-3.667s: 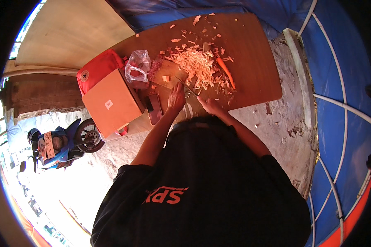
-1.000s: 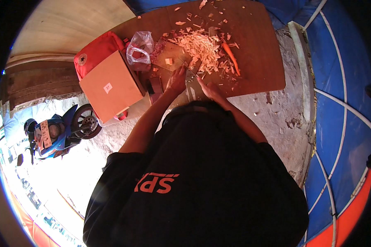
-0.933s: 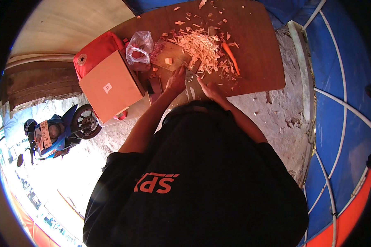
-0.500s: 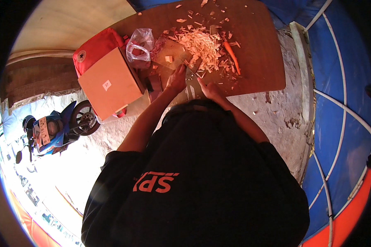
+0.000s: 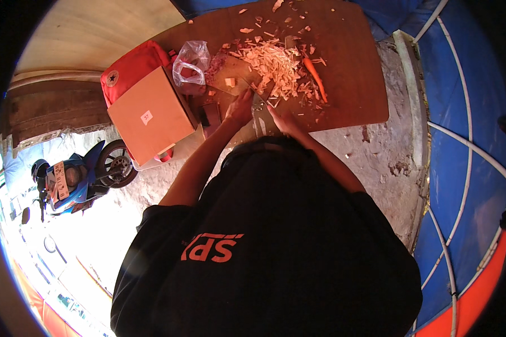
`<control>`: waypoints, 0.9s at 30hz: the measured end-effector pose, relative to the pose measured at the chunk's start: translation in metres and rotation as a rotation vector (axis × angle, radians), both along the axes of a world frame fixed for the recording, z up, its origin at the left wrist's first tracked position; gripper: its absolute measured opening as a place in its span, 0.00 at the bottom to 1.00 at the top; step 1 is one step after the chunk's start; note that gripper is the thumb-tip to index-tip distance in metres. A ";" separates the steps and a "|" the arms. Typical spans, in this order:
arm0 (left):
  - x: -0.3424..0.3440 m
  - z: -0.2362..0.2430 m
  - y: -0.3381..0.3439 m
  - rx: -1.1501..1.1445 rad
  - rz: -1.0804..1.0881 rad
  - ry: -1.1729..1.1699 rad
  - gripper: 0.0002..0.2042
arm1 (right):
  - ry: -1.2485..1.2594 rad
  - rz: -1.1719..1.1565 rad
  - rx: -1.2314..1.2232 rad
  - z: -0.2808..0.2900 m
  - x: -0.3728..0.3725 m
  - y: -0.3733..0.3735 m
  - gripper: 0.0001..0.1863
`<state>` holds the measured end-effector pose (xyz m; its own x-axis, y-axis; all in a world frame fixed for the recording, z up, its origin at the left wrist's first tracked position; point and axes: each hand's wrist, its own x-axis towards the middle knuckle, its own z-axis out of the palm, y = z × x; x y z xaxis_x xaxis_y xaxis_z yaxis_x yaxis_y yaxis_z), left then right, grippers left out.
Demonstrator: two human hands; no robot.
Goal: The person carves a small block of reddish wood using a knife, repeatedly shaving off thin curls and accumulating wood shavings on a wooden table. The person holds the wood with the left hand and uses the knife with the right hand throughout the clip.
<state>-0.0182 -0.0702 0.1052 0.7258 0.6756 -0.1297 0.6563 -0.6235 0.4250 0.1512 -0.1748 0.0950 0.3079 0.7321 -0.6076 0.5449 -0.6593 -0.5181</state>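
My left hand [image 5: 241, 106] is at the near edge of a board [image 5: 233, 66], its fingers closed over something too small to make out. Just right of it, my right hand [image 5: 284, 119] grips the handle of a knife [image 5: 258, 95], whose thin blade slants away between the two hands. A pale, cut block [image 5: 230, 82] lies on the board beyond my left fingers. Beyond my hands spreads a heap of pale cut strips [image 5: 275, 63]. An orange carrot [image 5: 317, 80] lies along the right side of the heap.
The brown table [image 5: 354, 84] has scattered scraps and a rounded right end. On its left are a clear plastic bag [image 5: 193, 59], a cardboard box [image 5: 150, 115] and a red bag [image 5: 134, 60]. A blue motorcycle [image 5: 76, 177] stands farther left; blue tarp [image 5: 461, 95] hangs at right.
Both hands stay in nearly the same place. The knife and the right hand have shifted very slightly; the heap, block and carrot look unchanged.
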 end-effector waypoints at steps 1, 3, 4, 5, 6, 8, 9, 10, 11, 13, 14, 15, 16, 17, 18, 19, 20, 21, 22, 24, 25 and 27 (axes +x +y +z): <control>0.000 0.000 0.000 -0.004 0.002 0.008 0.30 | -0.021 0.000 0.005 0.001 0.001 -0.003 0.50; -0.002 -0.002 0.001 0.049 -0.024 0.038 0.30 | -0.057 0.012 -0.018 0.006 0.004 -0.009 0.50; -0.002 -0.003 0.000 0.107 -0.053 0.055 0.30 | -0.084 0.018 -0.050 0.009 0.006 -0.010 0.50; -0.002 -0.005 0.000 0.151 -0.082 0.090 0.30 | -0.069 0.001 -0.067 0.011 0.007 -0.009 0.50; -0.003 -0.006 -0.001 0.169 -0.080 0.071 0.30 | -0.065 -0.023 -0.088 0.013 0.008 -0.007 0.51; -0.003 -0.008 -0.002 0.162 -0.086 0.096 0.31 | -0.026 -0.020 -0.134 0.016 0.009 -0.004 0.51; -0.003 -0.008 -0.002 0.167 -0.077 0.068 0.31 | 0.008 0.007 -0.157 0.016 0.009 0.000 0.51; -0.003 -0.009 -0.002 0.161 -0.073 0.066 0.32 | 0.030 0.022 -0.190 0.016 0.009 0.003 0.52; -0.003 -0.009 -0.002 0.146 -0.070 0.082 0.32 | 0.028 0.049 -0.187 0.017 0.008 0.004 0.52; -0.002 -0.009 -0.002 0.133 -0.071 0.088 0.32 | -0.002 0.083 -0.222 0.019 0.006 0.007 0.53; -0.002 -0.009 -0.002 0.121 -0.071 0.101 0.33 | 0.012 0.073 -0.204 0.020 0.005 0.007 0.53; -0.002 -0.009 -0.002 0.118 -0.073 0.098 0.33 | 0.026 0.063 -0.208 0.022 0.005 0.006 0.53; -0.002 -0.009 -0.001 0.116 -0.075 0.094 0.33 | 0.031 0.043 -0.225 0.024 0.006 0.006 0.53; -0.002 -0.009 -0.001 0.113 -0.078 0.091 0.33 | 0.025 0.079 -0.178 0.025 0.006 0.004 0.52; -0.002 -0.009 -0.001 0.112 -0.077 0.094 0.33 | 0.011 0.104 -0.144 0.026 0.007 0.001 0.52; -0.002 -0.009 -0.001 0.111 -0.076 0.096 0.33 | -0.016 0.146 -0.119 0.026 0.006 0.000 0.52; -0.002 -0.009 -0.001 0.109 -0.076 0.099 0.34 | 0.003 0.094 -0.130 0.025 0.006 -0.001 0.52; -0.001 -0.009 -0.001 0.101 -0.061 0.091 0.34 | 0.009 0.060 -0.148 0.022 0.005 -0.002 0.51; -0.001 -0.009 -0.002 0.095 -0.046 0.084 0.34 | 0.016 0.026 -0.165 0.019 0.004 -0.001 0.51; -0.001 -0.009 0.000 0.097 -0.040 0.064 0.34 | 0.021 0.121 -0.087 0.012 0.003 0.003 0.50; -0.002 -0.008 0.001 0.101 -0.053 0.055 0.34 | -0.011 0.160 -0.136 0.010 0.002 0.005 0.50; -0.003 -0.009 -0.001 0.117 -0.068 0.043 0.33 | 0.027 0.124 -0.105 0.007 0.001 0.012 0.51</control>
<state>-0.0215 -0.0709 0.0963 0.7657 0.6376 -0.0849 0.6271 -0.7106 0.3191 0.1526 -0.1625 0.1024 0.2016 0.6959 -0.6893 0.6127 -0.6387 -0.4655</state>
